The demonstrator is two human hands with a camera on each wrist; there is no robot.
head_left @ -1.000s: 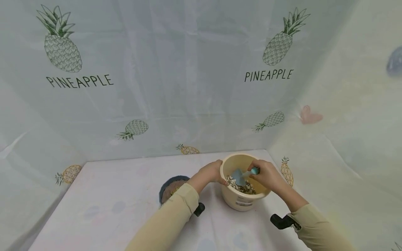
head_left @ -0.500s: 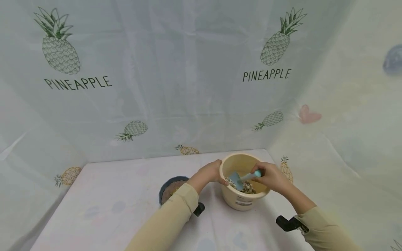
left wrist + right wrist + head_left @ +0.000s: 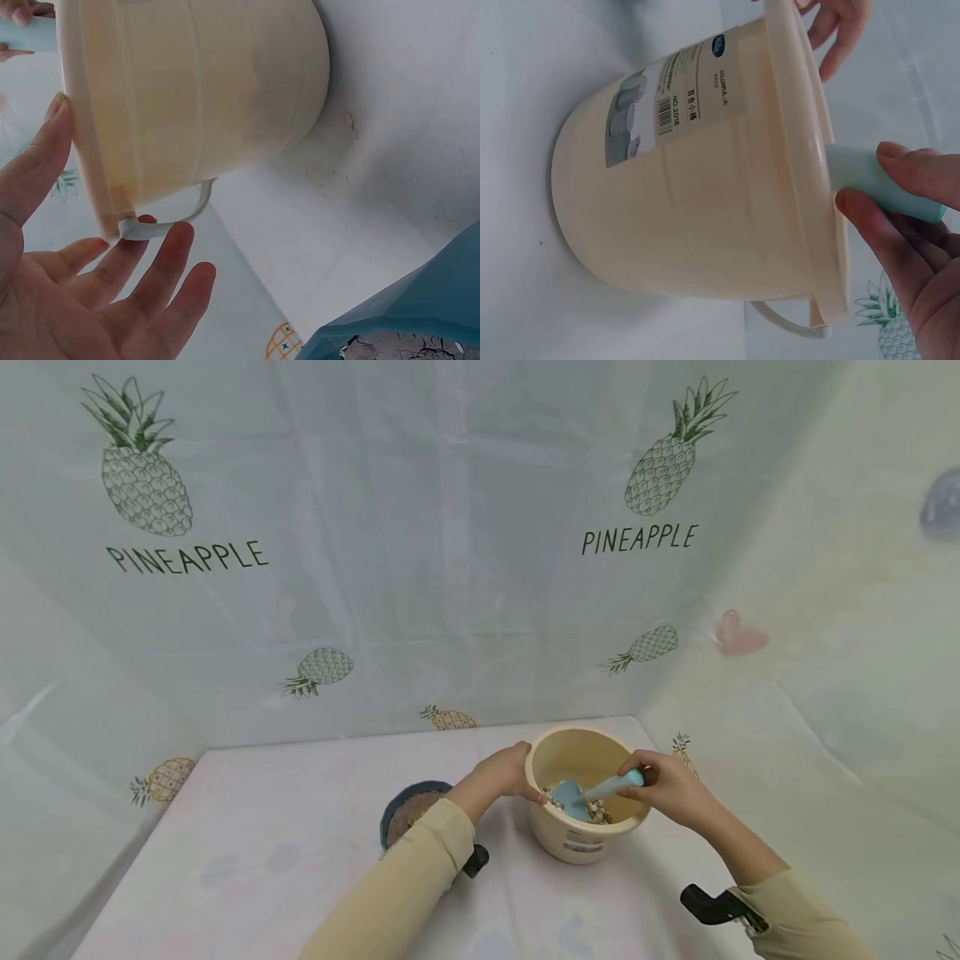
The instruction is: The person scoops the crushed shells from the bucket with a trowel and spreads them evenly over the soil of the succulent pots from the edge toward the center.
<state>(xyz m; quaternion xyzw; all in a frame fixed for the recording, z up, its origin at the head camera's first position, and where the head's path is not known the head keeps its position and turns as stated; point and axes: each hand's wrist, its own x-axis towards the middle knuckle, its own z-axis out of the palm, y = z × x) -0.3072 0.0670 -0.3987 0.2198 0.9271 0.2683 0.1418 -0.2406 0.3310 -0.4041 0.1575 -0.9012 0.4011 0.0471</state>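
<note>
A cream plastic bucket (image 3: 566,845) stands tilted toward me at the table's back right, with loose, pebble-like mixed material (image 3: 600,812) inside. My left hand (image 3: 504,772) holds its left rim. In the left wrist view the thumb presses the rim, and the fingers bend about the joint of the wire bail (image 3: 169,227). My right hand (image 3: 670,787) grips the light blue handle of a small shovel (image 3: 611,786) over the right rim. The shovel's blade lies in the material at the bucket's left side, its tip hidden. The right wrist view shows thumb and fingers pinching the handle (image 3: 866,176).
A dark blue pot (image 3: 387,817) of brown, cracked soil sits left of the bucket, partly behind my left forearm. White patterned cloth covers the table (image 3: 300,810). Pineapple-printed curtains (image 3: 480,568) rise right behind the table and along both sides.
My right hand has moved right and slightly down, drawing the shovel's handle lower toward the right rim. The blade has turned and stays in the material. My left hand and the bucket hold still.
</note>
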